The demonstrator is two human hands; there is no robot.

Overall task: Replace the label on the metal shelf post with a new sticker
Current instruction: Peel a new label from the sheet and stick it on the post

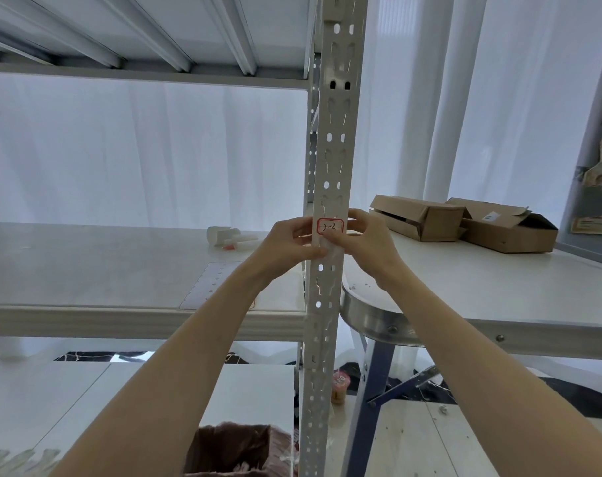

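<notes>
Two hands meet at the upright metal post (330, 187), one on each side, and the sticker (330, 225) with its red border sits on the post's near face between them. The post's long axis runs straight up; the sticker lies across it, just above the thumbs. The left hand (292, 241) curls in from the left, its fingers (303, 224) bent against the post's edge and its thumb pressed on a whitish patch, perhaps old label, just under the sticker. The right hand (368, 235) wraps from the right, its fingers touching the sticker's right edge. Both hands are equally near; neither grips anything loose. Likely they are smoothing the sticker flat.
</notes>
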